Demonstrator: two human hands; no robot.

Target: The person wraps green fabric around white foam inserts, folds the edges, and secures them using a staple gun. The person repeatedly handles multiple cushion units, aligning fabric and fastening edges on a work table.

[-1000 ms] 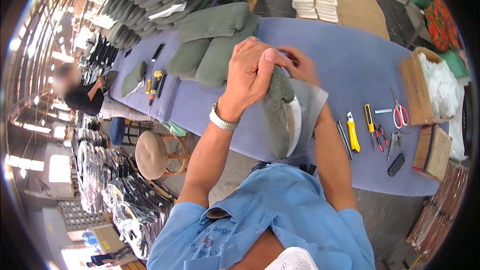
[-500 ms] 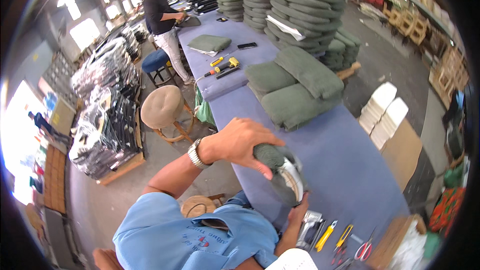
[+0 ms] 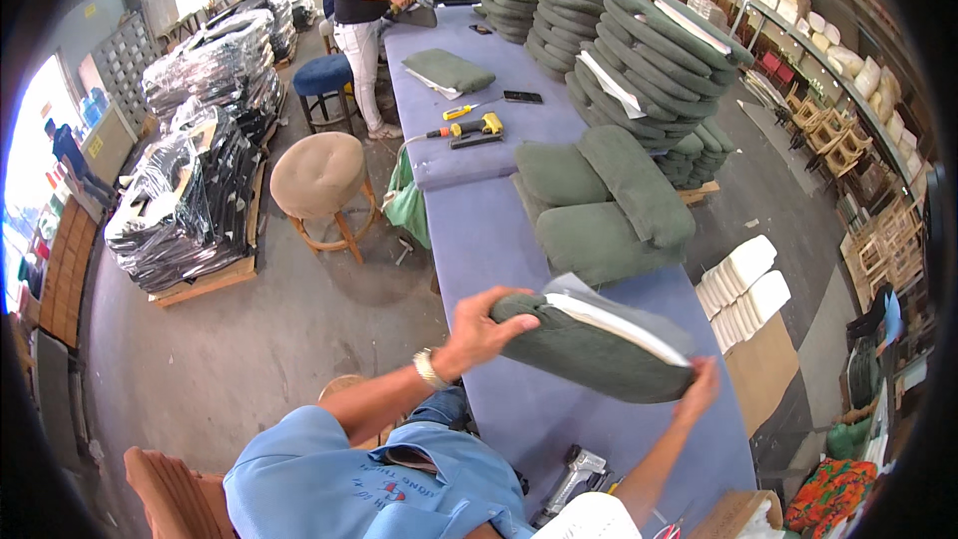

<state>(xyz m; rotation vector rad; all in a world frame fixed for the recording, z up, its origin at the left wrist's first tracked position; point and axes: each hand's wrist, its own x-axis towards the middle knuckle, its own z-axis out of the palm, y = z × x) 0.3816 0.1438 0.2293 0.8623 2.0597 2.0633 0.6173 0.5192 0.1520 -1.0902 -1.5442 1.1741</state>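
Between my two hands is a dark green seat cushion (image 3: 599, 354), tilted on its long side above the blue padded table (image 3: 479, 269). A white strip of filling and clear plastic film (image 3: 639, 314) show along its upper edge. My left hand (image 3: 481, 331) is closed on the left end, thumb across the front. At the other end my right hand (image 3: 701, 386) grips the corner, its fingers partly behind it. Beyond the cushion lie several green cushions (image 3: 599, 240), with one resting across the others.
Tall stacks of green cushions (image 3: 649, 70) stand at the table's far right. A yellow power tool (image 3: 489, 125) and a phone (image 3: 523, 97) lie farther up. Near me is a metal staple gun (image 3: 579, 474). A beige stool (image 3: 319, 175) stands at left; a person (image 3: 364, 30) works at the far end.
The cushion has turned from end-on to lengthwise across my view. My right hand has moved out to the right and up, and my view has shifted.
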